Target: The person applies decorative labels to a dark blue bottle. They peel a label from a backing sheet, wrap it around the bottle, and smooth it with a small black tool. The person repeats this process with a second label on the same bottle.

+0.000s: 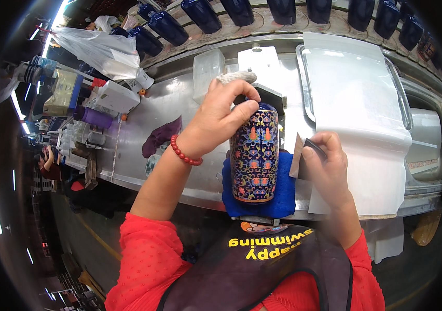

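Observation:
A dark blue vase (255, 155) with a dense pattern of colourful flowers and scrolls lies on a folded blue cloth (286, 186) at the table's front edge. My left hand (221, 106) grips the vase at its far, neck end with thumb and fingers; a whitish knitted cover (237, 78) sits on one finger. Just right of the vase, my right hand (331, 158) pinches a flat scraper (297, 158) with a thin brownish blade and a dark part under the fingers. The blade stands upright, close to the vase; whether it touches the cloth is unclear.
Several plain dark blue vases (242, 11) stand on a curved line at the back. White sheeting (356, 114) covers a metal-railed tray on the right. A purple cloth (162, 136), a clear plastic tub (208, 72) and a purple bottle (96, 117) are left of the vase.

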Demonstrator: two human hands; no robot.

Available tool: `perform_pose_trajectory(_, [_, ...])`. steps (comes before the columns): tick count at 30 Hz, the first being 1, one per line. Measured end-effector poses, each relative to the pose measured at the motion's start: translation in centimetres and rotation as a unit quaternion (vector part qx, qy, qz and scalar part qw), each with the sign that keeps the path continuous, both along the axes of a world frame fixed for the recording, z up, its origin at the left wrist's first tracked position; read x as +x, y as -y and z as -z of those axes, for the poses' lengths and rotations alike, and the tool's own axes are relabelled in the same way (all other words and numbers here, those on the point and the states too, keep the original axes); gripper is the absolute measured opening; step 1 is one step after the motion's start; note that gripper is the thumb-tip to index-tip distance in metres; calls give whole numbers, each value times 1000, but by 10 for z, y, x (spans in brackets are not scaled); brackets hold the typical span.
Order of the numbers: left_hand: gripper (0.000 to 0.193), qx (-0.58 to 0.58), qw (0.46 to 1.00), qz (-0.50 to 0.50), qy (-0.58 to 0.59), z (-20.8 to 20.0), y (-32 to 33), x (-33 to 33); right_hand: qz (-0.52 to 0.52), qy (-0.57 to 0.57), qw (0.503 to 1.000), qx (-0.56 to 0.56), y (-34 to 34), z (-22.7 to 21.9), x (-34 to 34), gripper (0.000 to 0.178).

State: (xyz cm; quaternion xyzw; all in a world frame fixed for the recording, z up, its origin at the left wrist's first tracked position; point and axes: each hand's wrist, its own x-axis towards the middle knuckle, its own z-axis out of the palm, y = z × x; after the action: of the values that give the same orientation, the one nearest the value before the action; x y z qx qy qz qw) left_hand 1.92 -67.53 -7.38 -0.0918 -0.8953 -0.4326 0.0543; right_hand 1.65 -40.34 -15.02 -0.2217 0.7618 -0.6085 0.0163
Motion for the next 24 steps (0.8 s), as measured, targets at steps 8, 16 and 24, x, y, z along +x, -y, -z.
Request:
perform_pose_trajectory(8, [19, 70, 997, -15, 19, 13, 3, 7, -14, 20, 1000, -7, 5, 2, 2, 18])
perform_pose_trajectory(16, [19, 159, 984, -10, 79, 13, -5, 1, -15, 20, 1000, 2, 9, -1, 4, 17])
perform_pose_trajectory(24, [19, 271, 957, -29, 96, 22, -5, 3, -12, 22, 1000, 5, 9, 1, 3, 18])
